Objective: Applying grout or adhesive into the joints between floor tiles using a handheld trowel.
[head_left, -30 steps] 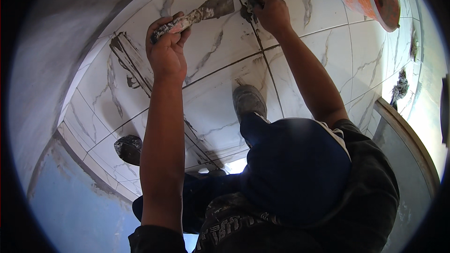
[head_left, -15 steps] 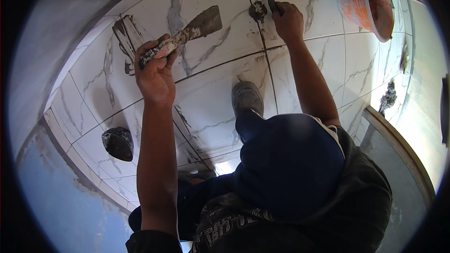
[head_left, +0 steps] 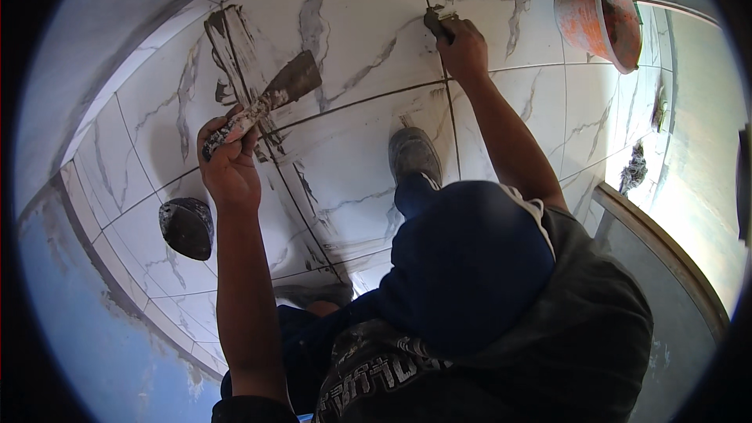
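Note:
My left hand [head_left: 229,163] is raised over the white marbled floor tiles [head_left: 356,31] and grips the handle of a putty knife [head_left: 270,102], whose grout-smeared blade points up and right. My right hand [head_left: 464,45] reaches far forward and presses a small dark tool [head_left: 437,22] with grey grout onto the joint between two tiles. A grey shoe [head_left: 413,155] stands on the tile below that hand. My bent knee in dark blue cloth [head_left: 462,266] fills the lower middle.
An orange bucket [head_left: 599,19] caked with grout stands at the far right corner. A dark rounded lump [head_left: 186,227] lies on the tiles at the left. A blue-grey wall [head_left: 94,329] runs along the left, a metal door frame [head_left: 666,243] along the right.
The view has swung so the floor sits lower in the picture. My left hand has dropped and moved left with the putty knife. My right hand stays on the tile joint.

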The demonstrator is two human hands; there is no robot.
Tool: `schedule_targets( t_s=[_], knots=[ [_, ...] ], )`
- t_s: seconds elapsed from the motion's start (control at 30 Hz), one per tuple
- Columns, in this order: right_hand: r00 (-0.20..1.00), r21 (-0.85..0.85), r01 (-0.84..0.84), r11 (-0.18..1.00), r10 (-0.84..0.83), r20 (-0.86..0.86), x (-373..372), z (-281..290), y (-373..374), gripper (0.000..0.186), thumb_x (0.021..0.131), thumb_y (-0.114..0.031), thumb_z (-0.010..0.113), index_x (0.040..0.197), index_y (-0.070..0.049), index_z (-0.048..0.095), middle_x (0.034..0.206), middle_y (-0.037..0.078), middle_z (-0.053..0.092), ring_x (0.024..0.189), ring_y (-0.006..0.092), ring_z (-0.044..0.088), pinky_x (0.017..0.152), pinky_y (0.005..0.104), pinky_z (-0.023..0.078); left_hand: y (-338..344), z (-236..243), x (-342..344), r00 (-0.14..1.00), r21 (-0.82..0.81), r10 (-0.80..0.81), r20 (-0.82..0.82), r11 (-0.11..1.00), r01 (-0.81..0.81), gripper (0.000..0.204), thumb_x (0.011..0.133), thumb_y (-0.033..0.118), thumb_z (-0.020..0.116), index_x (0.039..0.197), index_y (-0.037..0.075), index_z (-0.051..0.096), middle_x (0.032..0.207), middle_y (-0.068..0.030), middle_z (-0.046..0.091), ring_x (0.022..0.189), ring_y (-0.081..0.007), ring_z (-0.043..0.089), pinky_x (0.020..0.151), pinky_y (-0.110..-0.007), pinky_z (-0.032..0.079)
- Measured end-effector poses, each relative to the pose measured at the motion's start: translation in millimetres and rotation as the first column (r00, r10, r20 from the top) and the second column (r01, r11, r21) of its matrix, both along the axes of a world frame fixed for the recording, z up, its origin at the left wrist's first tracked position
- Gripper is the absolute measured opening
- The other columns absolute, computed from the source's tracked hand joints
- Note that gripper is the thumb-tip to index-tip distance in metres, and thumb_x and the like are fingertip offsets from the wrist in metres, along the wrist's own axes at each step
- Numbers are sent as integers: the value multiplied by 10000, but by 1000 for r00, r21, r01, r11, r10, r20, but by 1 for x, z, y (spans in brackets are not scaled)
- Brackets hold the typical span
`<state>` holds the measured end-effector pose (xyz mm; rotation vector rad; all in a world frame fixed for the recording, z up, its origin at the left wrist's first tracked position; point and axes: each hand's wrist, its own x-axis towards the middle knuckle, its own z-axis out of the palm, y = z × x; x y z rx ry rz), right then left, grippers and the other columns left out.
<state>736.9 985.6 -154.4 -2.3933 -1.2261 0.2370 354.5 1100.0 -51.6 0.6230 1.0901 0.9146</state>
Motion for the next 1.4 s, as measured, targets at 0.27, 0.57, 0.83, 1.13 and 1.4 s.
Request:
schedule_targets(
  t_s=[0.27, 0.57, 0.83, 1.13, 1.4],
  knots=[
    [987, -25, -54, 998, 57, 149, 19, -21, 17, 249, 775, -170, 621, 1001, -74, 666, 957, 147, 628, 923, 355, 611, 814, 451, 503, -11, 4, -35, 998, 43, 48, 32, 998, -49, 440, 721, -28, 494, 1159, 9, 474, 1226, -256, 536, 1145, -337, 563, 996, -402, 502],
    [983, 15, 13, 1000, -10, -184, 38, 14, -5, 324, 789, -168, 677, 1089, -46, 667, 966, 148, 677, 858, 265, 677, 782, 367, 523, -2, 2, -55, 1000, 59, 1, -13, 998, -1, 446, 723, -19, 521, 1166, 4, 469, 1255, -258, 519, 1159, -344, 556, 1008, -405, 492],
    [951, -72, 309, 948, -310, 3, 29, -31, 19, 275, 773, -194, 628, 1008, -64, 687, 991, 162, 669, 946, 338, 633, 863, 435, 487, -7, -6, -45, 999, 13, -31, -7, 999, 31, 448, 713, -17, 506, 1160, -6, 482, 1238, -260, 535, 1124, -314, 584, 970, -388, 516],
    [999, 66, 31, 997, -33, 31, 55, -4, 56, 245, 797, -200, 617, 1004, -96, 696, 973, 139, 667, 929, 324, 635, 841, 410, 504, 4, -7, -54, 999, -2, -41, 23, 999, 41, 456, 700, -19, 549, 1151, 22, 491, 1231, -235, 545, 1113, -325, 588, 977, -388, 511],
    [978, -92, -156, 983, 167, 126, 8, -17, 13, 300, 778, -124, 624, 1076, -91, 636, 1000, 138, 632, 926, 344, 621, 809, 438, 512, 5, -13, -60, 998, -13, -46, -29, 999, 46, 447, 710, -18, 514, 1155, 16, 483, 1241, -256, 528, 1105, -309, 593, 958, -378, 521]
  ],
)
